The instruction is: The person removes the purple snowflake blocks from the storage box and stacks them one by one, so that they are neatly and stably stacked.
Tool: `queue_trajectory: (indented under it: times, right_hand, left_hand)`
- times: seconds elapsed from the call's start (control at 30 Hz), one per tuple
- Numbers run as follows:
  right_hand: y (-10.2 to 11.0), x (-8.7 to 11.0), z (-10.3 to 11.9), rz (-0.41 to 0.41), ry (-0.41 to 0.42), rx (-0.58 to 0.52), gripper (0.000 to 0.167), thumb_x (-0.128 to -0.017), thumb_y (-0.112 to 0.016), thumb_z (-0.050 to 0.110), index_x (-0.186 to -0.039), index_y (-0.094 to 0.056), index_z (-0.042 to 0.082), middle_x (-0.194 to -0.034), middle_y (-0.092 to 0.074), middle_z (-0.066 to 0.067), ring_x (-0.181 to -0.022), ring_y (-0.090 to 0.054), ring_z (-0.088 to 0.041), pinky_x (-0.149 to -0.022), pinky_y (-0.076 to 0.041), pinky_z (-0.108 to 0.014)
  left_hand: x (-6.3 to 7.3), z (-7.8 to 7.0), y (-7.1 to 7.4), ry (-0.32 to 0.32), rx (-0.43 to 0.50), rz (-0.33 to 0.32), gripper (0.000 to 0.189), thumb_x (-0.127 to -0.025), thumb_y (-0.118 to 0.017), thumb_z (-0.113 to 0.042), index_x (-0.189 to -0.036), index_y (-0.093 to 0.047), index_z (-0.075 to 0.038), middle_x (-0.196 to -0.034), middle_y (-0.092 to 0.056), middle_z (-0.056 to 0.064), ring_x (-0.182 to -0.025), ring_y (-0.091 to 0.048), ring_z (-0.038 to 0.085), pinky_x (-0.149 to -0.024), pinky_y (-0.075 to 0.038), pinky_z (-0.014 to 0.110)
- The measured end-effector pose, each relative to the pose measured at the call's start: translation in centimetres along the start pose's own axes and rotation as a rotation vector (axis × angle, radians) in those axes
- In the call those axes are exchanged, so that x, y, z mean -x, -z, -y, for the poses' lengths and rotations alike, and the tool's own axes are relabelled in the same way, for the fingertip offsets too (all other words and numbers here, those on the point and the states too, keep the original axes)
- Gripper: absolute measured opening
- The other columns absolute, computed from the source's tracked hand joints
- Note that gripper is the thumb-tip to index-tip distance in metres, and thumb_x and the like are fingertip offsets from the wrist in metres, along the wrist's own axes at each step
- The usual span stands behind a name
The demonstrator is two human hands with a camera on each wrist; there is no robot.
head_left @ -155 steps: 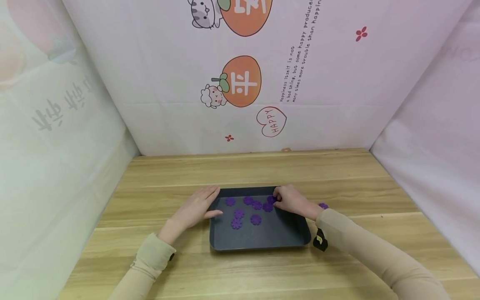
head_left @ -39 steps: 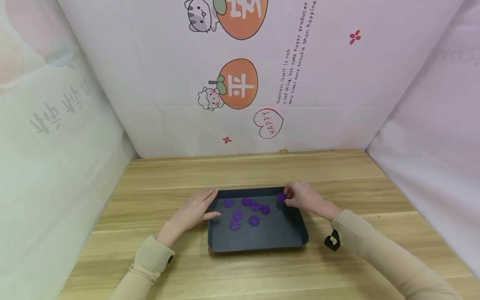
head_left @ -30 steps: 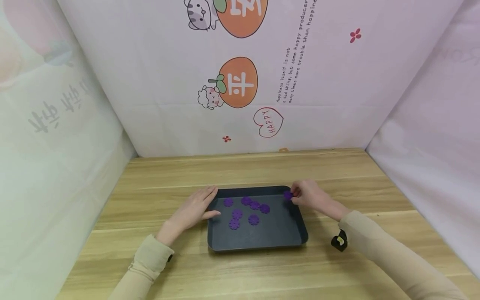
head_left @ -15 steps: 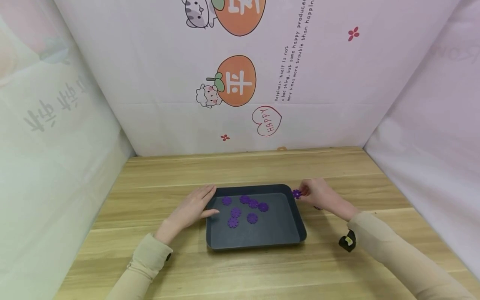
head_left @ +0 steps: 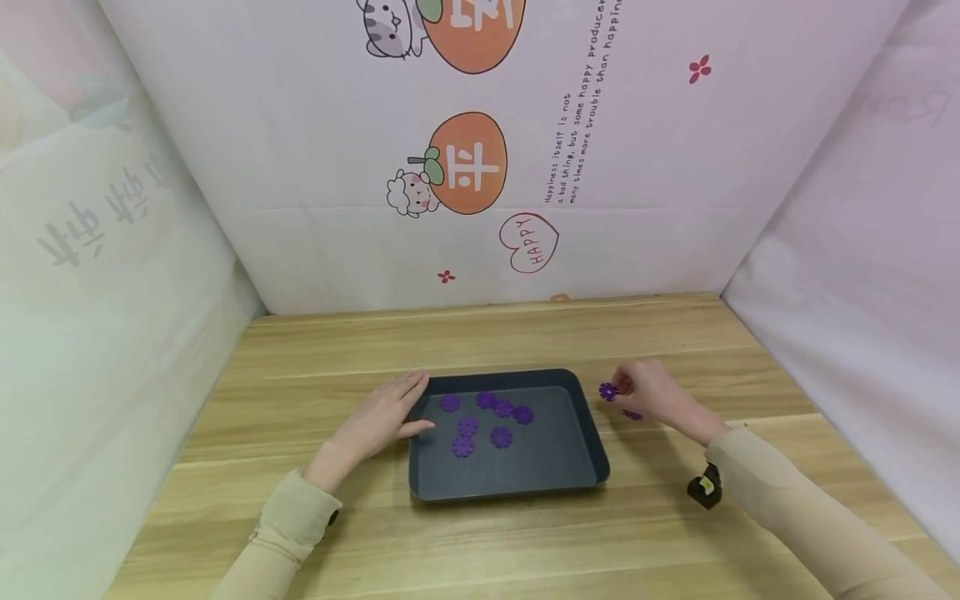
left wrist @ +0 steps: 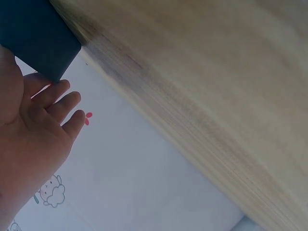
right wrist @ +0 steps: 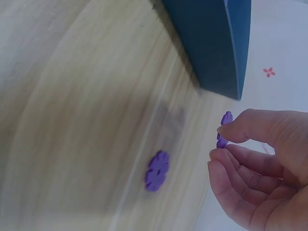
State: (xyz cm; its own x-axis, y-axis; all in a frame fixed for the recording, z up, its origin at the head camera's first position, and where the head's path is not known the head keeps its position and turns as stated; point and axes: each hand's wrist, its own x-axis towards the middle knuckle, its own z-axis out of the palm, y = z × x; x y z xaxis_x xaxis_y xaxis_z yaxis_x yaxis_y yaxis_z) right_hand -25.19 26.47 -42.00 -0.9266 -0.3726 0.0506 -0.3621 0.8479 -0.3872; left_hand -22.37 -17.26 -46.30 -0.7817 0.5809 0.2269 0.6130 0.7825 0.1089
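Note:
My right hand pinches a small purple notched disc, shaped like a snowflake building piece, between thumb and fingers. It is held above the table, just right of the dark grey tray. In the right wrist view the pinched disc is seen nearly edge-on, and a second purple disc lies on the wood. That second disc is partly hidden by the hand in the head view. My left hand rests on the tray's left rim with fingers extended; in the left wrist view its fingers touch the tray corner.
Several purple discs lie flat inside the tray, mostly in its left and back parts. The tray stands on a wooden table. A printed white cloth rises behind the table, with plain cloth at both sides.
My right hand has lifted a disc from the tray's back right, over the right rim, and carried it rightward above the table. The left hand has stayed on the tray.

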Motion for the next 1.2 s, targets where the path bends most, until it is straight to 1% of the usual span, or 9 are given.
queue_trajectory:
  times: [0.27,0.47,0.57,0.77,0.87,1.2]
  right_hand:
    - [-0.3,0.8,-1.6,0.007,-0.030,-0.008,0.014,-0.077,-0.076,0.001,-0.088,-0.069,-0.006,-0.081,-0.072,-0.016,-0.071,-0.067,-0.020,-0.063,-0.060,-0.033]
    - [-0.5,1.1,-2.9,0.002,-0.051,0.003,0.014,-0.076,-0.076,0.001,-0.087,-0.068,-0.004,-0.081,-0.071,-0.014,-0.071,-0.066,-0.018,-0.065,-0.060,-0.034]
    - [-0.6,1.3,-3.3,0.014,-0.066,-0.006,0.014,-0.076,-0.076,0.001,-0.087,-0.068,-0.004,-0.081,-0.071,-0.014,-0.072,-0.065,-0.019,-0.066,-0.060,-0.035]
    - [-0.8,1.8,-3.8,0.053,-0.105,-0.024,0.015,-0.078,-0.075,0.002,-0.089,-0.068,-0.004,-0.083,-0.071,-0.015,-0.075,-0.066,-0.021,-0.067,-0.059,-0.037]
    - [-0.9,2.0,-4.0,0.060,-0.125,-0.020,0.015,-0.079,-0.075,0.003,-0.091,-0.068,-0.004,-0.085,-0.071,-0.015,-0.076,-0.066,-0.022,-0.068,-0.059,-0.037]
    - [-1.2,2.1,-4.5,0.047,-0.100,0.001,0.014,-0.079,-0.076,0.003,-0.089,-0.068,-0.004,-0.083,-0.071,-0.015,-0.075,-0.067,-0.023,-0.067,-0.059,-0.038]
  left_hand:
    - [0.0,-0.1,-0.1,0.009,0.007,0.004,0.078,-0.092,-0.065,-0.048,-0.148,-0.043,0.003,-0.153,-0.044,0.021,-0.141,-0.045,0.039,-0.116,-0.040,0.054]
    - [0.0,0.0,-0.2,0.000,-0.002,-0.011,0.078,-0.092,-0.066,-0.047,-0.147,-0.044,0.003,-0.152,-0.046,0.022,-0.140,-0.046,0.039,-0.115,-0.041,0.054]
    - [0.0,0.0,-0.2,-0.007,-0.004,-0.022,0.078,-0.091,-0.066,-0.047,-0.146,-0.045,0.004,-0.150,-0.047,0.023,-0.139,-0.047,0.039,-0.114,-0.042,0.054]
    - [0.0,0.0,-0.2,-0.007,-0.007,-0.018,0.078,-0.092,-0.066,-0.047,-0.146,-0.044,0.004,-0.151,-0.047,0.022,-0.139,-0.047,0.039,-0.114,-0.042,0.054]
    - [0.0,0.0,-0.3,-0.009,-0.004,-0.023,0.077,-0.092,-0.067,-0.045,-0.146,-0.045,0.004,-0.151,-0.047,0.023,-0.138,-0.048,0.039,-0.113,-0.043,0.055]
    - [-0.1,0.1,-0.5,-0.014,-0.012,-0.030,0.077,-0.092,-0.066,-0.046,-0.146,-0.045,0.004,-0.151,-0.046,0.022,-0.138,-0.048,0.039,-0.113,-0.043,0.054]
